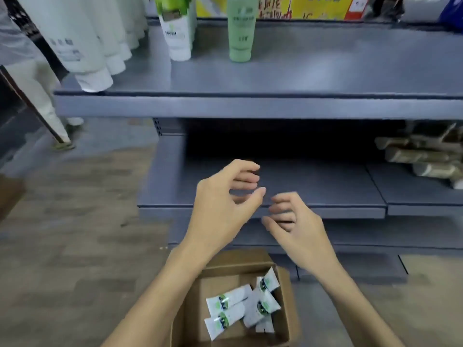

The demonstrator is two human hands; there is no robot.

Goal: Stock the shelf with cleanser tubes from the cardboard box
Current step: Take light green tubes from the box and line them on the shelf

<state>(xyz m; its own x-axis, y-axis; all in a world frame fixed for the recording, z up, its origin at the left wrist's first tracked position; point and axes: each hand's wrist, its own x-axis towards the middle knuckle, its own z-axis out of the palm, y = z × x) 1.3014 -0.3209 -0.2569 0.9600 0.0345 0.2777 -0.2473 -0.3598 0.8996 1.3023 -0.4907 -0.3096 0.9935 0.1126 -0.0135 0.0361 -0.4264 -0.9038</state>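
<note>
While both of my hands hang empty above the open brown cardboard box (283,296), the left hand (223,204) loosely curled and the right hand (293,221) with fingers half bent, the small white-and-green cleanser tubes (240,309) lie jumbled and overlapping at the bottom of it. I judge a hasty grab could catch two at once and drop one. Any tube set carelessly on the grey metal shelf (300,76) might topple the upright pale green tube (241,28) or its white neighbours (176,28).
</note>
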